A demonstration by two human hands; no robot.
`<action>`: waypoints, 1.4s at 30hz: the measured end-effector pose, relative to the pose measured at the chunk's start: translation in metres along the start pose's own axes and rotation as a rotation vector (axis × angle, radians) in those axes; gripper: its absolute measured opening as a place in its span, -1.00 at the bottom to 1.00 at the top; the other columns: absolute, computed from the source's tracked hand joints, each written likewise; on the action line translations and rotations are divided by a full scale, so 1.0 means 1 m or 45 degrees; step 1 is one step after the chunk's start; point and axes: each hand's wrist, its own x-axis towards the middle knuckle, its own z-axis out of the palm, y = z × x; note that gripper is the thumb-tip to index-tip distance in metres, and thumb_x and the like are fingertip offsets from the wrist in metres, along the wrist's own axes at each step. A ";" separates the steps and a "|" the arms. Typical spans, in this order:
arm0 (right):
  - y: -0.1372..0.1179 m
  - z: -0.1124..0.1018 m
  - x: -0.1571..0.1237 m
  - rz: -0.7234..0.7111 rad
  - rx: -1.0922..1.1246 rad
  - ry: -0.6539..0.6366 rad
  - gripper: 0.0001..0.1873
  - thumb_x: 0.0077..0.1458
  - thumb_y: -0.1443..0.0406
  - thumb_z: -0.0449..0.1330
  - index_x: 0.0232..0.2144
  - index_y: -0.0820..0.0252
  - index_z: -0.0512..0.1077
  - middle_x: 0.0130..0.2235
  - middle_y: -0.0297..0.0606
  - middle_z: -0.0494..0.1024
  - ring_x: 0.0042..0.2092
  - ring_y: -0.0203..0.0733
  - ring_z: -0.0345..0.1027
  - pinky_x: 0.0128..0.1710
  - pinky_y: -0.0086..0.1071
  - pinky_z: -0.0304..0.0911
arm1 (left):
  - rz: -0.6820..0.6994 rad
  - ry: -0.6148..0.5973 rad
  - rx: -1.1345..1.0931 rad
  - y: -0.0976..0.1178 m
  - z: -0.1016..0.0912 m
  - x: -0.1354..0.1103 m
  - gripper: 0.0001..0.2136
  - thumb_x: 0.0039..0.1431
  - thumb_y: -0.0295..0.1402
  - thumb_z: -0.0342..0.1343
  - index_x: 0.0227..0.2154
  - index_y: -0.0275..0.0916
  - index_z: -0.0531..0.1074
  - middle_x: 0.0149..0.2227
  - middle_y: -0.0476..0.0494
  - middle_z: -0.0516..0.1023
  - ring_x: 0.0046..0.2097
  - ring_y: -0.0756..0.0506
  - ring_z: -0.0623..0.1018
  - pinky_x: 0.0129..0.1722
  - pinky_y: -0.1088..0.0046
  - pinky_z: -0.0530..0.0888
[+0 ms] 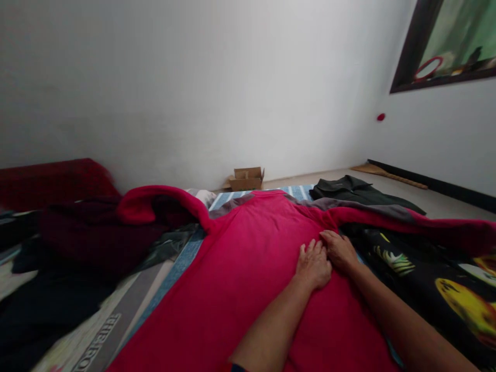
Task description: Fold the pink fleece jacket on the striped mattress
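Observation:
A red long-sleeved garment point(248, 258) lies spread flat on a bed in front of me, its sleeves stretched to left and right. My left hand point(313, 264) rests palm down on the red cloth near the right armpit, fingers together and flat. Right beside it, my right hand point(338, 249) lies on the cloth at the start of the right sleeve, its fingers curled and pressed onto the fabric. The two hands touch each other. Neither hand lifts anything.
A heap of dark and maroon clothes point(96, 232) lies at the left. A black printed blanket point(430, 274) covers the right. A dark green garment point(356, 192) lies beyond. A small cardboard box point(246, 178) stands by the white wall. A framed picture point(449, 44) hangs upper right.

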 end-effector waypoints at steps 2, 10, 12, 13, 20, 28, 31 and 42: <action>-0.002 0.001 0.002 -0.046 -0.034 0.016 -0.53 0.08 0.42 -0.07 0.05 0.14 0.31 0.14 -0.10 0.32 0.13 -0.11 0.16 0.14 -0.04 -0.20 | 0.014 -0.032 -0.052 0.003 -0.004 -0.003 -0.49 0.21 -0.26 -0.26 0.21 -0.31 0.05 0.27 -0.24 0.09 0.29 -0.23 0.01 0.21 -0.04 -0.01; 0.011 0.010 -0.004 -0.242 -0.302 -0.014 -0.45 0.06 0.48 -0.13 0.07 0.13 0.32 0.13 -0.12 0.34 0.13 -0.09 0.19 0.13 -0.06 -0.10 | 0.026 0.073 0.029 -0.037 -0.045 -0.040 -0.67 0.16 -0.26 -0.09 -0.06 -0.23 0.37 0.05 -0.14 0.41 0.06 -0.09 0.38 0.06 0.39 0.31; 0.010 0.008 -0.007 -0.252 -0.356 -0.008 -0.47 0.06 0.48 -0.13 0.05 0.17 0.35 0.10 -0.07 0.37 0.11 -0.05 0.22 0.12 -0.04 -0.09 | -0.220 0.177 0.155 -0.071 -0.068 -0.057 -0.72 0.15 -0.28 -0.04 -0.11 -0.18 0.40 -0.02 -0.07 0.46 0.00 -0.06 0.43 0.02 0.46 0.34; 0.005 0.006 -0.007 -0.254 -0.368 0.001 -0.50 0.07 0.47 -0.13 0.01 0.19 0.37 0.07 -0.05 0.39 0.09 -0.04 0.23 0.11 -0.05 -0.08 | -0.326 0.217 0.191 -0.090 -0.081 -0.066 -0.73 0.17 -0.33 -0.07 -0.11 -0.20 0.40 -0.04 -0.11 0.47 -0.02 -0.06 0.44 0.01 0.44 0.34; -0.107 -0.009 0.018 -0.432 -0.195 -0.032 -0.65 0.13 0.39 -0.08 -0.14 0.19 0.44 -0.07 -0.11 0.47 -0.04 -0.11 0.30 0.00 -0.29 0.02 | -0.946 0.395 0.445 -0.205 -0.141 -0.088 -0.78 0.24 -0.44 -0.10 -0.18 -0.36 0.41 -0.14 -0.30 0.47 -0.07 -0.17 0.47 -0.07 0.25 0.39; -0.137 0.037 0.045 -0.247 -0.088 -0.003 -0.59 0.20 0.24 -0.10 0.02 0.23 0.33 0.11 -0.07 0.34 0.12 -0.04 0.15 0.09 -0.18 -0.03 | -0.871 0.252 0.547 -0.273 -0.141 -0.065 -0.71 0.21 -0.27 0.05 -0.05 -0.27 0.34 -0.02 -0.19 0.39 -0.07 -0.14 0.45 -0.10 0.16 0.43; -0.119 0.057 0.044 -0.205 -0.078 -0.024 -0.52 0.21 0.13 -0.12 0.08 0.21 0.28 0.19 -0.08 0.23 0.21 0.00 0.00 0.13 -0.10 -0.08 | -0.913 0.221 0.564 -0.295 -0.138 -0.070 -0.75 0.22 -0.29 0.04 -0.08 -0.27 0.36 -0.02 -0.19 0.40 -0.02 -0.15 0.42 -0.04 0.12 0.39; -0.117 0.061 0.044 -0.196 -0.043 -0.014 -0.50 0.21 0.13 -0.15 0.09 0.20 0.28 0.20 -0.10 0.21 0.23 -0.01 -0.02 0.16 -0.08 -0.12 | -1.073 0.285 0.512 -0.310 -0.138 -0.038 -0.70 0.21 -0.27 0.05 -0.04 -0.27 0.33 -0.02 -0.20 0.39 -0.07 -0.14 0.45 -0.12 0.17 0.44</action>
